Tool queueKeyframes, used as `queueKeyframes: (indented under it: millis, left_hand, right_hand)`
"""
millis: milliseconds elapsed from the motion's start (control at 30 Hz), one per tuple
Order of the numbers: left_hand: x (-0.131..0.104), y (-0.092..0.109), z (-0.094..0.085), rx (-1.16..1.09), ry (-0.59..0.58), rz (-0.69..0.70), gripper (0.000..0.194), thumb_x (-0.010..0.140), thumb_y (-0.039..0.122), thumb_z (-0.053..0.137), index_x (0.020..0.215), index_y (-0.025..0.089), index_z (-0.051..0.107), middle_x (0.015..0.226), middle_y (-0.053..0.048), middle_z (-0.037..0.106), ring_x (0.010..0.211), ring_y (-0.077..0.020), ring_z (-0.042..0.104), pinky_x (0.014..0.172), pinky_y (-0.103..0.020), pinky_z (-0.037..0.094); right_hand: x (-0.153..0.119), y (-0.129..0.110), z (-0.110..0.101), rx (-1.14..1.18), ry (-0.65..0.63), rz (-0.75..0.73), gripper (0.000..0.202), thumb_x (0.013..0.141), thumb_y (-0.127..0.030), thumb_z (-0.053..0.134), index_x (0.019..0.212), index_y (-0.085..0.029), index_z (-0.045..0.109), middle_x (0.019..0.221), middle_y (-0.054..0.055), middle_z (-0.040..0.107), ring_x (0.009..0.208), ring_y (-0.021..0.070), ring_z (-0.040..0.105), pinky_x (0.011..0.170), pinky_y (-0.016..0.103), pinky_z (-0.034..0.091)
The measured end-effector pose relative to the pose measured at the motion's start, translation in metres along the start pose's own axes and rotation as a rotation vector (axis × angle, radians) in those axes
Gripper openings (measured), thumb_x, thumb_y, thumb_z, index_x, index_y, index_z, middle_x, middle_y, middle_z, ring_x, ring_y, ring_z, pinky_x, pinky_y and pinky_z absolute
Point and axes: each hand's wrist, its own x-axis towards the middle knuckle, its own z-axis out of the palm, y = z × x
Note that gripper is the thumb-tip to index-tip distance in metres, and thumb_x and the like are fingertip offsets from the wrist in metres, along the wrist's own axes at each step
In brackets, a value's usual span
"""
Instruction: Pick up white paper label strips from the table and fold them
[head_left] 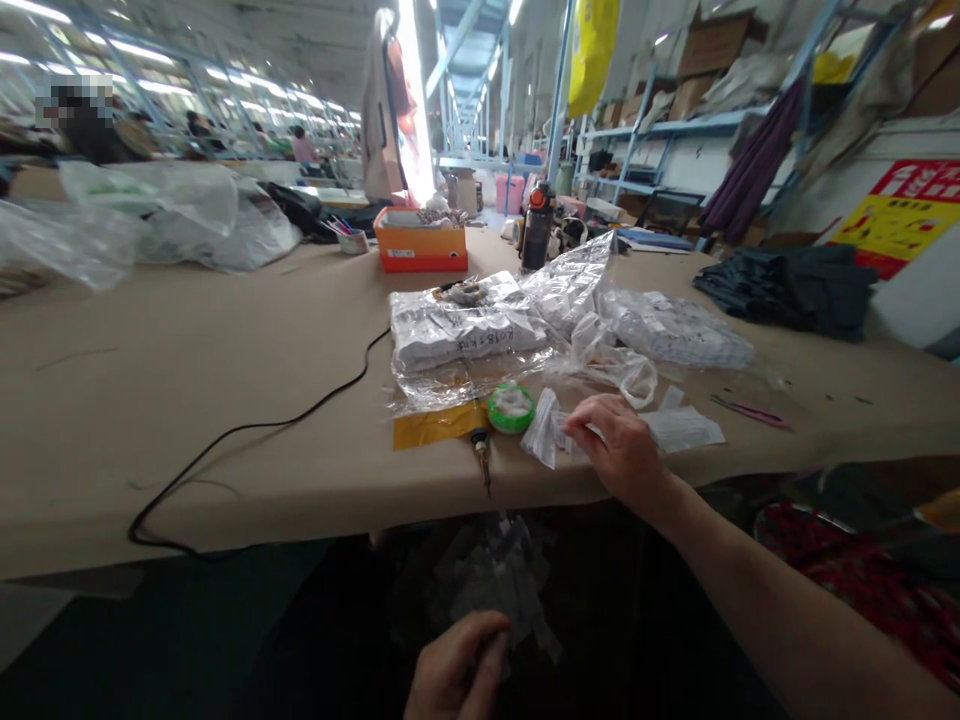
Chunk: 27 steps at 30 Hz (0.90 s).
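My right hand (615, 440) is over the front of the table, thumb and fingers pinched on a small white label (560, 430). Just left of it lies a bundle of thin pale strips (541, 432). Below the table edge, my left hand (459, 665) is closed with thumb against fingers; what it grips, if anything, is too unclear to name. Under it and beyond hang or lie pale strips (517, 575) in the dark. A soldering iron (481, 455) rests with its tip over the table edge, beside a green round tub (511, 408) of white material.
Clear plastic bags of white packets (472, 335) lie behind, with another bag (679, 330) to the right. A black cord (300, 415) crosses the left side. Pink-handled tweezers (750, 410), an orange box (421, 245), a dark bottle (536, 230) and folded dark cloth (787, 290) are also there.
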Motion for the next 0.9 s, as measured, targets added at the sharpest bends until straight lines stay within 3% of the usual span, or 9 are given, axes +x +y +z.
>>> queueKeyframes:
  millis: [33,100,200,267,500,667,800,900]
  left_hand:
    - [0.0,0.001,0.002,-0.016,0.01,-0.044,0.016,0.082,0.036,0.057,0.083,0.025,0.069,0.069,-0.002,0.068,0.061,-0.0153,0.062,0.06,-0.022,0.049]
    - [0.001,0.004,0.007,-0.046,0.002,-0.103,0.017,0.081,0.037,0.059,0.08,0.024,0.07,0.068,-0.002,0.068,0.062,-0.0154,0.062,0.061,-0.021,0.048]
    - [0.004,0.008,0.015,-0.068,-0.011,-0.171,0.018,0.079,0.038,0.06,0.076,0.023,0.07,0.066,-0.002,0.068,0.062,-0.0158,0.061,0.063,-0.022,0.048]
    - [0.007,0.011,0.019,-0.072,-0.021,-0.205,0.018,0.078,0.038,0.06,0.076,0.023,0.07,0.066,-0.002,0.067,0.061,-0.0159,0.059,0.063,-0.023,0.048]
    - [0.031,0.027,0.028,-0.184,-0.107,-0.348,0.012,0.076,0.029,0.063,0.074,0.02,0.07,0.063,-0.002,0.065,0.062,-0.0141,0.057,0.059,-0.021,0.044]
    - [0.057,0.049,0.045,-0.604,-0.12,-0.602,0.013,0.072,0.027,0.068,0.075,0.015,0.067,0.061,-0.003,0.064,0.057,-0.0126,0.057,0.054,-0.021,0.044]
    - [0.075,0.06,0.057,-1.091,-0.072,-0.771,0.026,0.078,0.036,0.064,0.089,0.012,0.064,0.079,-0.008,0.068,0.066,-0.014,0.063,0.061,-0.025,0.049]
    - [0.085,0.064,0.06,-1.154,0.001,-0.803,0.019,0.079,0.027,0.063,0.085,0.01,0.063,0.07,-0.005,0.065,0.056,-0.0096,0.059,0.05,-0.019,0.045]
  right_hand:
    - [-0.009,0.0,-0.002,0.008,-0.003,0.009,0.025,0.09,-0.033,0.051,0.071,-0.02,0.06,0.073,0.004,0.061,0.078,0.0188,0.057,0.08,0.035,0.044]
    - [-0.027,-0.002,-0.001,-0.035,-0.064,-0.01,0.026,0.087,-0.041,0.056,0.074,-0.02,0.063,0.087,0.006,0.065,0.093,0.0229,0.056,0.089,0.04,0.041]
    - [-0.049,-0.009,0.012,-0.195,-0.158,-0.05,0.032,0.081,-0.038,0.064,0.108,-0.021,0.064,0.126,0.009,0.057,0.126,0.0324,0.037,0.105,0.051,0.025]
    - [-0.058,-0.012,0.021,-0.267,-0.154,-0.042,0.037,0.082,-0.029,0.064,0.118,-0.022,0.059,0.13,0.007,0.055,0.131,0.0329,0.031,0.109,0.055,0.018]
    - [-0.066,-0.004,0.032,-0.135,0.038,0.0,0.02,0.086,-0.018,0.058,0.1,-0.028,0.068,0.105,0.001,0.069,0.117,0.0239,0.05,0.109,0.053,0.02]
    - [-0.068,-0.01,0.021,0.101,0.107,0.003,0.016,0.085,-0.017,0.059,0.088,-0.029,0.07,0.09,0.0,0.07,0.104,0.0206,0.057,0.103,0.05,0.033]
    - [-0.083,-0.034,0.007,0.233,0.026,-0.074,0.016,0.084,-0.015,0.059,0.088,-0.028,0.067,0.084,0.0,0.069,0.099,0.0196,0.058,0.099,0.048,0.037]
    - [-0.094,-0.048,-0.001,0.233,-0.082,-0.14,0.014,0.085,-0.014,0.058,0.089,-0.027,0.064,0.081,-0.002,0.068,0.097,0.0185,0.058,0.103,0.048,0.032]
